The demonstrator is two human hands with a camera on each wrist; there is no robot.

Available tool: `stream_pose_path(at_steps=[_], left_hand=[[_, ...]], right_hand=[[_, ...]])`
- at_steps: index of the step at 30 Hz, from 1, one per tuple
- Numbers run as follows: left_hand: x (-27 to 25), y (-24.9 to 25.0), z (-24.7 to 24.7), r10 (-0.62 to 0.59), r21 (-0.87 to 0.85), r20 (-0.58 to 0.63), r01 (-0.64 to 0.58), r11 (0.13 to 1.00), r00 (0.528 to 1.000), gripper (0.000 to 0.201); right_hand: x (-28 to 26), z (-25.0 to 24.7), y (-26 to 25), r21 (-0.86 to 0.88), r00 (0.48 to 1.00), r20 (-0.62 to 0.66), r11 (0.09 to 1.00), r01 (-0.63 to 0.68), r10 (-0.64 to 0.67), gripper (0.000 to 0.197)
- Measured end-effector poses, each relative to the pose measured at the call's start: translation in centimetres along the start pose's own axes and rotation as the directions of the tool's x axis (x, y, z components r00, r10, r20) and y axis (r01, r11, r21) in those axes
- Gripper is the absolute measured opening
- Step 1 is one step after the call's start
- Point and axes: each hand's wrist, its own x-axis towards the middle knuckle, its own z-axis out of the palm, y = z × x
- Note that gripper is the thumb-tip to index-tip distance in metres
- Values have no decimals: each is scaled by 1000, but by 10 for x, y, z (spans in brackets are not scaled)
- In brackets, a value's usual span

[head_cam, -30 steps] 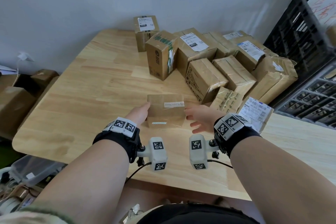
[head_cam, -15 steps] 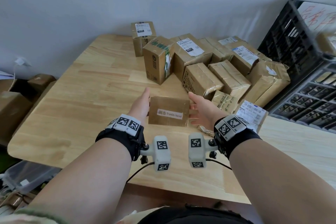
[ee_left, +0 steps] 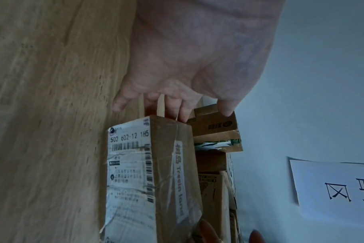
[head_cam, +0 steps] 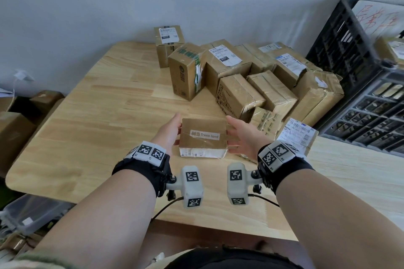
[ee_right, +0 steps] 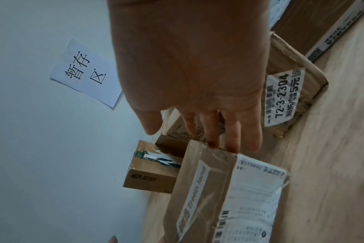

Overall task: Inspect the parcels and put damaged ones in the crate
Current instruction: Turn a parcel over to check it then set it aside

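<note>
The small box is brown cardboard with a white strip that says "Treein land". It is up off the wooden table, in front of the pile of parcels, near the person. It looks light, because only fingertips carry it. The card looks stiff, so it should keep its shape. Shiny tape covers parts of it, and that tape may be slippery. The label on its side is wrinkled, and one corner of the label peels away in the right wrist view. I cannot tell if the box itself is hurt.

The best place to hold it is on the two short ends, and that is where the hands are.

The left hand is on the left end. Its fingers are nearly straight and press on the edge. The right hand is on the right end. Its fingers are straight too, with the tips on the box corner. So the hands are open and squeeze the box between them, not wrapped around it.

Both arms reach forward, side by side. The black crate stands at the right, well apart from the box.
</note>
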Motion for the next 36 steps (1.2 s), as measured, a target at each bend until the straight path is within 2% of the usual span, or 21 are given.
stream_pose_path(at_steps=[2, 4, 8, 11, 12, 15, 18, 22, 28, 36], left_hand=[[-1, 2, -1, 24, -30, -6, -24, 999, 1000, 42], [-5, 6, 0, 25, -82, -4, -26, 996, 1000, 36], [-13, 14, 2, 47, -130, 36, -42, 991, 998, 37], [-12, 17, 4, 93, -96, 31, -90, 991, 995, 47], [-10, 17, 5, 108, -84, 25, -105, 991, 994, 51], [-8, 19, 7, 147, -44, 34, -146, 988, 989, 56], [-9, 23, 9, 137, -27, 105, -135, 990, 985, 60], [-6, 26, 6, 111, -17, 175, -109, 994, 978, 60], [-3, 23, 6, 112, -32, 202, -107, 994, 973, 55], [-2, 21, 6, 118, -77, 257, -101, 992, 959, 57]], right_hand=[[0, -1, -1, 23, 1000, -6, 1000, 10, -10, 42], [1, -1, -2, 32, 1000, 0, 999, 19, -19, 44], [0, 3, -3, -41, 999, 46, 999, 16, -14, 52], [-3, 3, -1, -128, 991, 135, 992, -1, 19, 35], [-3, 3, 0, -148, 985, 168, 989, -7, 32, 36], [-1, 2, 4, -216, 966, 251, 976, -8, 63, 59], [0, 2, 7, -357, 973, 220, 934, 11, 73, 76], [7, 2, 10, -461, 983, 168, 887, 17, 69, 125], [6, 7, 10, -591, 996, 88, 805, 57, -6, 127], [0, 10, 10, -697, 997, 55, 713, 74, -49, 132]])
